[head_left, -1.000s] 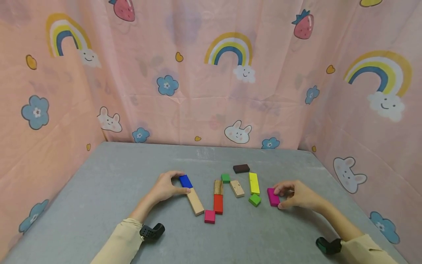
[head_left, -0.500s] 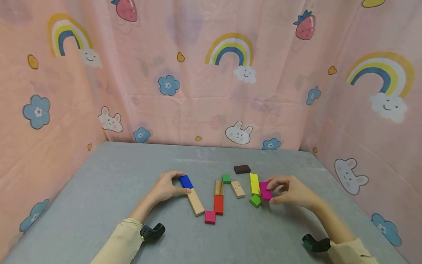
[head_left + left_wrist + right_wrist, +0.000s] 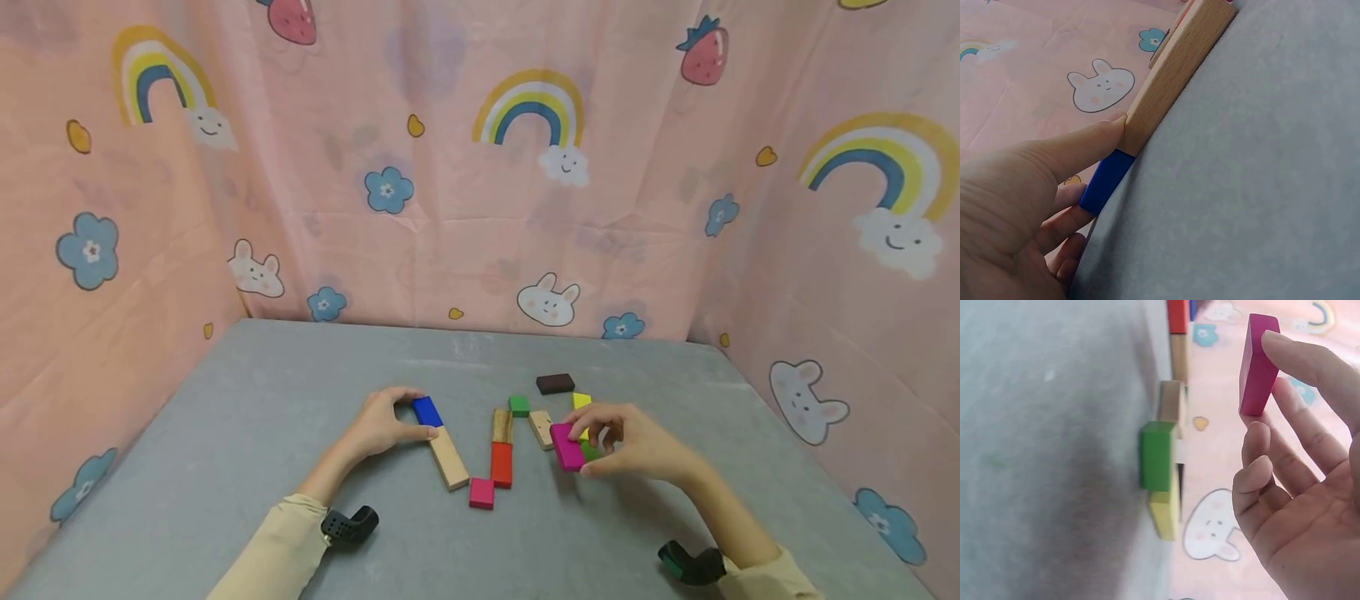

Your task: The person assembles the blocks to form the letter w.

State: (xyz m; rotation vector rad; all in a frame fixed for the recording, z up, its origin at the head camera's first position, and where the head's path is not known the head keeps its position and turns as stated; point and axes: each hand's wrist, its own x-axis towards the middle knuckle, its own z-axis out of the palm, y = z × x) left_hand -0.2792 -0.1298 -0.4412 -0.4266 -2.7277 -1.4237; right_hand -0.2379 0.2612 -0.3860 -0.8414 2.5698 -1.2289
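Note:
My right hand [image 3: 637, 446] pinches a magenta block [image 3: 567, 447] between thumb and fingers, held up off the table. In the right wrist view that magenta block [image 3: 1260, 365] stands apart from the row of other blocks. On the left, my left hand [image 3: 382, 427] rests at a blue block [image 3: 427, 412] that lies end to end with a plain wooden block [image 3: 448, 458]. The left wrist view has the thumb at the seam between the plain wooden block [image 3: 1179, 72] and the blue block [image 3: 1107, 181], the other fingers round the blue one's far end.
A red block [image 3: 502, 465], a brown-grained block [image 3: 502, 426] and a pink cube [image 3: 482, 493] lie mid-table. Behind them sit a small green block [image 3: 519, 407], a light wooden block [image 3: 540, 429] and a dark brown block [image 3: 556, 383]. My right hand partly covers a yellow block [image 3: 581, 401] and another green block [image 3: 1159, 456].
My right hand has carried the magenta block leftward and lifted it, past the yellow block, to beside the light wooden block. The left hand has stayed at the blue block.

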